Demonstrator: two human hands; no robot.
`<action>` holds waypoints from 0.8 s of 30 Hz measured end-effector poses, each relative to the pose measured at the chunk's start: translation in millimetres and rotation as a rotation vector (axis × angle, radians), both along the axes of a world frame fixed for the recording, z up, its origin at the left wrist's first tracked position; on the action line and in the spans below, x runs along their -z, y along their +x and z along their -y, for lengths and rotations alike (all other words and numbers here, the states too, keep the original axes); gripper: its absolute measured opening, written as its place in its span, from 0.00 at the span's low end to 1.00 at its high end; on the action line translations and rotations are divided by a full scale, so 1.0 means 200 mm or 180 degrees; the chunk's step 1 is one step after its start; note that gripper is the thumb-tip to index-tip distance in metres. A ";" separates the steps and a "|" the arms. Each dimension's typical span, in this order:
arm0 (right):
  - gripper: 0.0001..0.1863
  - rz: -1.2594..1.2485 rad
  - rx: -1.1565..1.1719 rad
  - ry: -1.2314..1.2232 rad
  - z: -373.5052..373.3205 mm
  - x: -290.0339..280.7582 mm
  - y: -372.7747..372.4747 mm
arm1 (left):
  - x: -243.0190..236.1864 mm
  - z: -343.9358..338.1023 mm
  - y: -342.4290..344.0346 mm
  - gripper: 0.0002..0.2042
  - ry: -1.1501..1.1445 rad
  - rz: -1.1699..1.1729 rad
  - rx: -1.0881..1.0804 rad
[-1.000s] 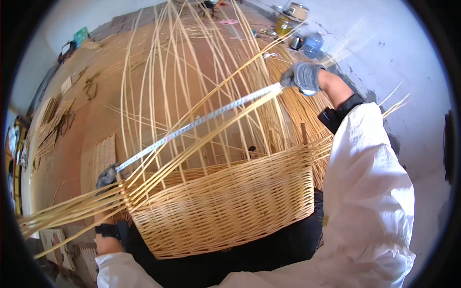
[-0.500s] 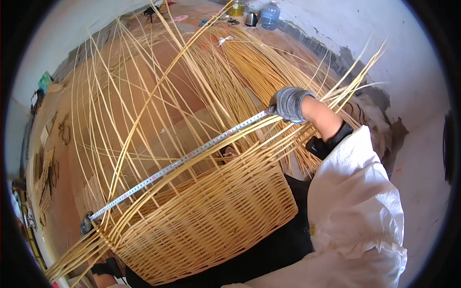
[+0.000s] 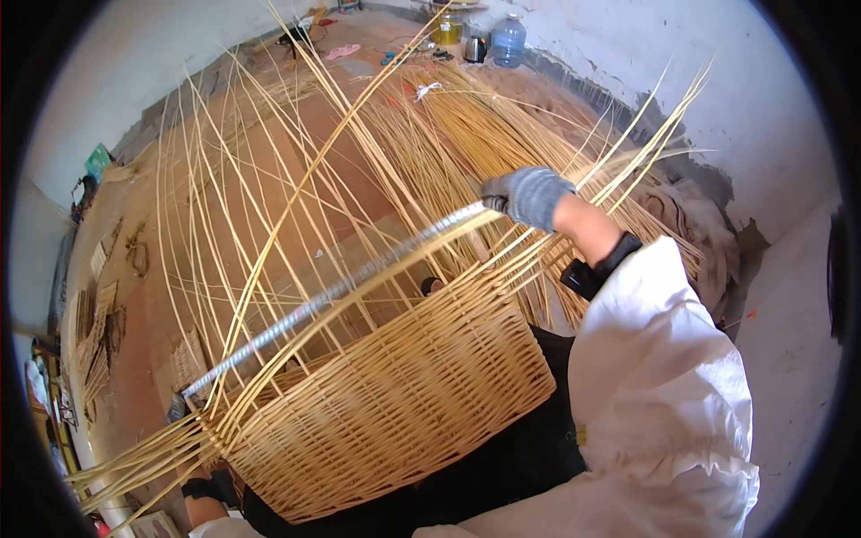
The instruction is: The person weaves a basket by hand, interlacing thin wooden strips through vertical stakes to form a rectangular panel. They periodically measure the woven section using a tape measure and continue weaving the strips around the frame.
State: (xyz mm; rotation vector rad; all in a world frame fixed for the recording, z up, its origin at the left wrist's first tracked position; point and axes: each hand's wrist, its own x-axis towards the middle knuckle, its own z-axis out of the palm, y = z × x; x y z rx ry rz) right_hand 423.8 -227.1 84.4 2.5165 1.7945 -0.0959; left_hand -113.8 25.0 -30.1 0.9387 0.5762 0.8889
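A half-woven wicker basket (image 3: 395,403) rests tilted on my lap, its long side toward me, with unwoven rods standing out from its rim. Stretched along above the rim is a metal tape measure (image 3: 269,335), smeared by motion. My right hand (image 3: 529,197), in a grey knit glove, is closed on the tape's far right end; its case, if there, is hidden in the fist. At the basket's left corner my gloved left hand (image 3: 177,408) pinches the other end, mostly covered by a bundle of rods (image 3: 143,457).
A big pile of loose rods (image 3: 484,134) lies on the floor beyond the basket. At the back stand a blue water bottle (image 3: 508,41), a kettle (image 3: 475,48) and a yellow tin (image 3: 446,29). A wall (image 3: 762,134) rises at the right.
The tape has gone from sharp to blurred. My right hand has shifted slightly left, and my left hand slightly right and up in view. The surroundings have shifted a little too.
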 end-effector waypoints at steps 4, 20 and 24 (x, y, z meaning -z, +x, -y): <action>0.13 0.0289 -0.0996 0.1861 0.27 -0.10 -0.29 | 0.01 0.02 -0.02 0.13 -0.0030 0.0161 0.0074; 0.16 -0.0156 0.0117 0.1767 0.55 0.22 -0.37 | 0.06 0.04 -0.15 0.13 -0.0087 0.0640 0.0443; 0.22 -0.0246 0.0906 -0.0110 -0.08 0.30 -0.17 | 0.06 0.02 -0.05 0.11 -0.0194 0.0953 0.0614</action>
